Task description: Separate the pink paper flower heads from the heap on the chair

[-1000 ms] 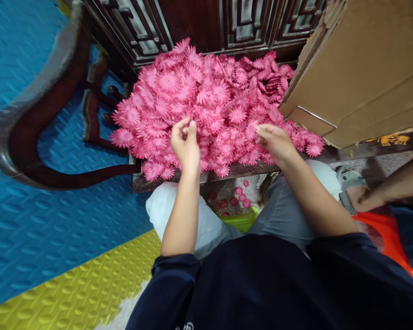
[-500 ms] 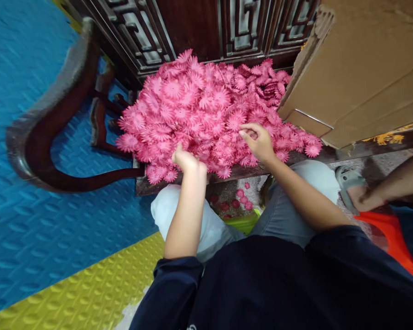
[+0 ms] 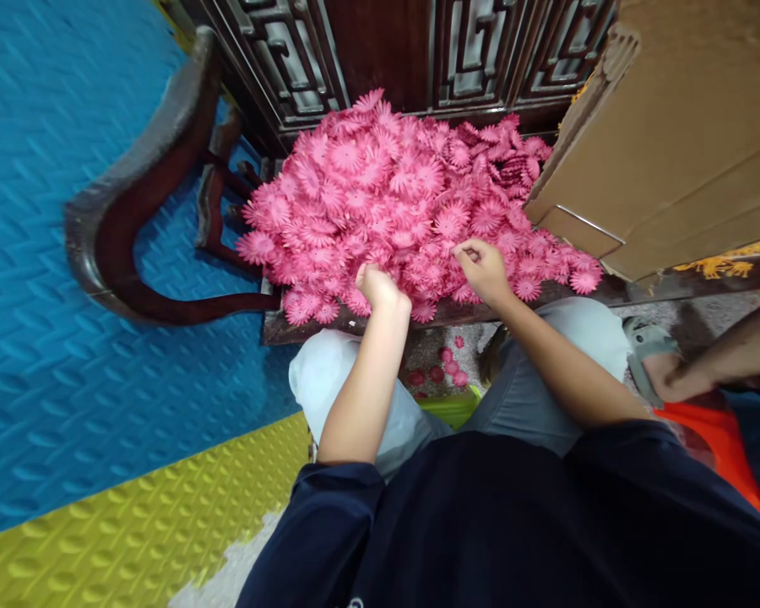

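No writing can be read on the cardboard box (image 3: 671, 143) or elsewhere. The left hand (image 3: 380, 289) is curled into a loose fist at the near edge of the pink flowers (image 3: 405, 194); what it holds, I cannot tell. The right hand (image 3: 485, 268) pinches one flower with thumb and fingers. The flowers lie heaped on a dark wooden seat (image 3: 608, 291), beside the box.

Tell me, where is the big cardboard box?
In the head view the cardboard box sits at the upper right on the dark wooden bench, right beside the pile of pink flowers that both hands are picking at.
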`<state>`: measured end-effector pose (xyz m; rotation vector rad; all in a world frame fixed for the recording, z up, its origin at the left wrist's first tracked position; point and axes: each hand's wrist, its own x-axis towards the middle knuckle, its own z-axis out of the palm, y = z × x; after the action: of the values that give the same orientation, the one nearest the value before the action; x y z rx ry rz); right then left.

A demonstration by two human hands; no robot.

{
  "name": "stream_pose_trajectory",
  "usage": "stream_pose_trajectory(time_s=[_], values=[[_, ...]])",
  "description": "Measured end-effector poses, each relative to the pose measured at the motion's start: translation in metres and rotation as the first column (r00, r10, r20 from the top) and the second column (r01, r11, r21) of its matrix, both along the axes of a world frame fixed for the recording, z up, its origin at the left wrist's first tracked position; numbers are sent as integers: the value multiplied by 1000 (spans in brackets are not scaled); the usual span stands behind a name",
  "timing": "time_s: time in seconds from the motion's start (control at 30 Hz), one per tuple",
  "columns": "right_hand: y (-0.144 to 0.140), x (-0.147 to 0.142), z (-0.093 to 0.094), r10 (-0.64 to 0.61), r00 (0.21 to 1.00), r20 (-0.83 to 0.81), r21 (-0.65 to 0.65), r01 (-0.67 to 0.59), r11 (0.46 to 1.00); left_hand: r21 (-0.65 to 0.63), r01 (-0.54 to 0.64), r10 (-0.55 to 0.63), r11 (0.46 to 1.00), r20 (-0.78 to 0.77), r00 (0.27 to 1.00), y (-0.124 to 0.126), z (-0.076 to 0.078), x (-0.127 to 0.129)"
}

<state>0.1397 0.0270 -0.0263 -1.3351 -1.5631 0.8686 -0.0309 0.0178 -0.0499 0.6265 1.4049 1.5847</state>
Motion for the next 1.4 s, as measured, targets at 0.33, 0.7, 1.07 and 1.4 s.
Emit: stream_pose_trajectory(time_s=[0.33,0.7,1.07,1.4], values=[[-8,-3,5,63,998,30,12,-63,998,-130,-432,449,893,177,876,-21,51,-2],[-32,-13,-4,74,957,280,231,-141,963,-202,-317,371,927,359,857,-35,54,-1],[-111,-56,-78,366,451,814,44,-676,736,-253,-248,335,935,400,853,-37,65,-4],[-95,-75,-81,357,486,798,57,-651,757,-245,-208,303,947,462,834,-39,73,-16]])
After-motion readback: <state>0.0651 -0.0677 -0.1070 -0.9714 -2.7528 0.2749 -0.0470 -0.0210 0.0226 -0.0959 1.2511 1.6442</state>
